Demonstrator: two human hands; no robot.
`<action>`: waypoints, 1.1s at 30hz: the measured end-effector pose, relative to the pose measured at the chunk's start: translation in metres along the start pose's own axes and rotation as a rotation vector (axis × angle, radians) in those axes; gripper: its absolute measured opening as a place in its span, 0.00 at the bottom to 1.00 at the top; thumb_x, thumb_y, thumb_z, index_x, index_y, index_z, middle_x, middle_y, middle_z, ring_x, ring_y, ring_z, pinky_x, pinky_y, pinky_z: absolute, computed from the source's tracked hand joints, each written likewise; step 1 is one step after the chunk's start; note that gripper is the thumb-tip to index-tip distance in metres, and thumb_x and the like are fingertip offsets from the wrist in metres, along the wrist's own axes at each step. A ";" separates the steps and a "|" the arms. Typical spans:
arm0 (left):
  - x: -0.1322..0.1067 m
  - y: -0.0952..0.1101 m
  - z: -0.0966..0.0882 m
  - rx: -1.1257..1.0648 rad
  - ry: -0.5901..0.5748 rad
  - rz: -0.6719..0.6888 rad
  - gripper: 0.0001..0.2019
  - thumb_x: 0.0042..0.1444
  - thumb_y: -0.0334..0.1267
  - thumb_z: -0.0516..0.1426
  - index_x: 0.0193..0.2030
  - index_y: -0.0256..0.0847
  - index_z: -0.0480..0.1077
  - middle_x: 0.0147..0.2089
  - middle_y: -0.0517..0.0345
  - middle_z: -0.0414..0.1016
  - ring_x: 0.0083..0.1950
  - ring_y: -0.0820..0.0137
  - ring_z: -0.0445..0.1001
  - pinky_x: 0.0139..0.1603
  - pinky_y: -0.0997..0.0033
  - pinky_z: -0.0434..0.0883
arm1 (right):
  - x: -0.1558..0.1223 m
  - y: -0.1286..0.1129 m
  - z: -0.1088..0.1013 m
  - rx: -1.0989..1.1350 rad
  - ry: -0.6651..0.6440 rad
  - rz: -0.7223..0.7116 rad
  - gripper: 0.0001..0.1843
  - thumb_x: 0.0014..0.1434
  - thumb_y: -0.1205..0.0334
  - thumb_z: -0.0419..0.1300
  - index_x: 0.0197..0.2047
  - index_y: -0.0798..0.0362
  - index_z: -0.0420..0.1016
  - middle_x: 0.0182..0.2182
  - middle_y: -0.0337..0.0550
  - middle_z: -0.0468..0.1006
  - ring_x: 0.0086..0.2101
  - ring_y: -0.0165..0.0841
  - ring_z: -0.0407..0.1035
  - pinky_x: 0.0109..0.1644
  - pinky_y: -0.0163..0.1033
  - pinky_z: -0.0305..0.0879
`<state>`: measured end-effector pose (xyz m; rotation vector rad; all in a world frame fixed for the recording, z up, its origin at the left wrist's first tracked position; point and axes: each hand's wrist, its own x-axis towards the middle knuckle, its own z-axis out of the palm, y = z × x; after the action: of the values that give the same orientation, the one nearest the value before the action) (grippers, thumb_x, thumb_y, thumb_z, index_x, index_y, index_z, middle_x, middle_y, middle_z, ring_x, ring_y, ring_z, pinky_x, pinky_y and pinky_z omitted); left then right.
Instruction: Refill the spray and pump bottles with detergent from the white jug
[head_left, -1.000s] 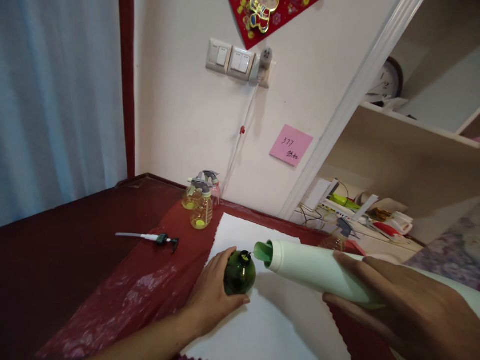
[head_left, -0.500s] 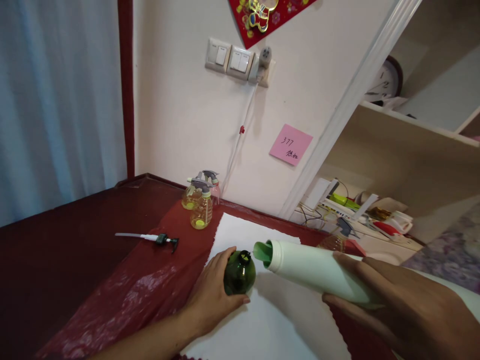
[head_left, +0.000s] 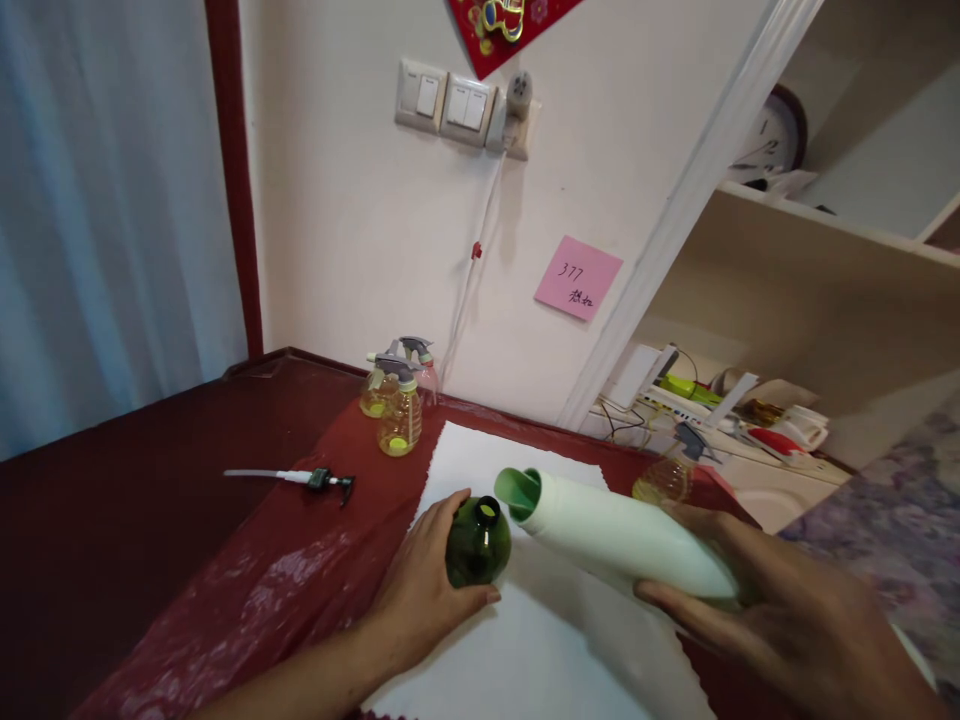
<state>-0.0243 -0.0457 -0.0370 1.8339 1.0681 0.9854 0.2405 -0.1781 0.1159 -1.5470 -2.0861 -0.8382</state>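
Wrapped around a dark green pump bottle (head_left: 478,555) is my left hand (head_left: 427,575); the bottle's open mouth faces up. My right hand (head_left: 780,600) grips a large pale green refill bottle (head_left: 622,530), tilted so that its green pouring spout (head_left: 519,490) points left. The spout hangs just right of the dark bottle's mouth, a little apart from it. No stream shows between them. A white sheet (head_left: 517,650) lies beneath both bottles. The detached pump head (head_left: 319,480) with its long white tube lies to the left on the red plastic cover (head_left: 300,560).
Several yellowish and pink spray bottles (head_left: 400,415) stand against the wall at the back. Another spray bottle (head_left: 664,475) stands behind the refill bottle. A shelf (head_left: 810,440) with assorted items is at the right, and a blue curtain (head_left: 112,200) hangs at the left.
The thin stream at the spout is no longer visible. The refill bottle has shifted slightly left and its spout end sits a bit higher. My left hand keeps its hold on the dark green bottle.
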 end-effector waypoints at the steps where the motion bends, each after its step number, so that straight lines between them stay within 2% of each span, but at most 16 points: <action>1: 0.000 0.000 0.000 0.002 0.002 -0.002 0.47 0.40 0.32 0.70 0.68 0.44 0.59 0.68 0.44 0.66 0.69 0.50 0.64 0.71 0.47 0.60 | -0.001 0.001 0.002 0.044 -0.013 0.059 0.25 0.63 0.36 0.58 0.48 0.49 0.75 0.27 0.36 0.83 0.22 0.31 0.77 0.22 0.30 0.71; 5: 0.000 0.002 0.000 -0.009 0.002 -0.010 0.47 0.40 0.32 0.70 0.68 0.42 0.59 0.69 0.44 0.66 0.69 0.51 0.63 0.72 0.47 0.58 | -0.001 0.007 0.012 0.208 -0.025 0.318 0.26 0.56 0.37 0.66 0.49 0.46 0.77 0.32 0.36 0.85 0.24 0.32 0.78 0.25 0.31 0.73; 8: 0.000 0.003 -0.002 -0.035 -0.006 -0.030 0.46 0.40 0.34 0.70 0.68 0.41 0.60 0.69 0.43 0.66 0.69 0.50 0.63 0.71 0.47 0.58 | 0.007 0.008 0.021 0.333 0.092 0.522 0.28 0.49 0.35 0.68 0.45 0.46 0.79 0.37 0.41 0.85 0.30 0.36 0.79 0.31 0.36 0.76; 11: 0.002 0.005 -0.004 -0.053 0.002 -0.057 0.46 0.39 0.35 0.70 0.68 0.40 0.60 0.68 0.41 0.66 0.69 0.48 0.63 0.71 0.45 0.58 | 0.021 0.004 0.034 0.534 0.214 0.697 0.29 0.44 0.36 0.72 0.42 0.48 0.80 0.37 0.43 0.84 0.33 0.39 0.77 0.34 0.40 0.75; 15: 0.004 0.007 -0.004 -0.076 0.013 -0.091 0.46 0.37 0.36 0.69 0.67 0.39 0.61 0.68 0.40 0.67 0.69 0.46 0.63 0.71 0.44 0.57 | 0.037 0.000 0.065 0.870 0.410 0.876 0.31 0.38 0.42 0.76 0.41 0.51 0.78 0.36 0.44 0.82 0.34 0.38 0.74 0.34 0.41 0.72; 21: 0.007 0.001 -0.005 -0.078 0.004 -0.067 0.46 0.39 0.39 0.69 0.68 0.38 0.59 0.69 0.38 0.66 0.69 0.45 0.63 0.71 0.42 0.58 | 0.047 -0.006 0.132 0.976 0.617 0.981 0.33 0.44 0.37 0.71 0.44 0.53 0.73 0.36 0.44 0.79 0.33 0.37 0.73 0.34 0.41 0.70; 25: 0.012 -0.009 -0.008 -0.043 -0.017 -0.034 0.47 0.42 0.41 0.69 0.69 0.38 0.58 0.70 0.37 0.65 0.71 0.45 0.62 0.72 0.41 0.57 | 0.050 -0.009 0.163 0.976 0.667 1.024 0.32 0.47 0.36 0.69 0.44 0.54 0.73 0.39 0.47 0.80 0.37 0.39 0.74 0.38 0.44 0.71; 29: 0.012 -0.016 -0.008 -0.017 -0.022 -0.007 0.46 0.43 0.41 0.69 0.69 0.38 0.58 0.71 0.36 0.64 0.71 0.45 0.62 0.72 0.40 0.56 | 0.049 -0.007 0.171 0.978 0.626 1.013 0.30 0.52 0.37 0.67 0.47 0.53 0.75 0.40 0.47 0.80 0.38 0.41 0.74 0.43 0.48 0.72; 31: 0.011 -0.018 -0.006 -0.030 0.012 0.017 0.46 0.43 0.41 0.69 0.69 0.38 0.58 0.71 0.36 0.65 0.71 0.44 0.63 0.72 0.39 0.56 | 0.047 -0.006 0.167 0.957 0.598 0.993 0.29 0.53 0.39 0.67 0.49 0.52 0.76 0.41 0.47 0.80 0.41 0.43 0.74 0.47 0.51 0.72; 33: 0.009 -0.018 -0.004 -0.063 0.062 0.041 0.46 0.43 0.41 0.69 0.70 0.38 0.58 0.71 0.35 0.64 0.71 0.43 0.63 0.73 0.38 0.56 | 0.043 -0.009 0.156 0.896 0.613 0.977 0.28 0.52 0.42 0.68 0.50 0.51 0.77 0.47 0.50 0.78 0.47 0.46 0.72 0.55 0.57 0.68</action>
<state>-0.0299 -0.0301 -0.0498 1.7911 1.0289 1.0943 0.2228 -0.0437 0.0269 -1.2790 -0.8286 0.0405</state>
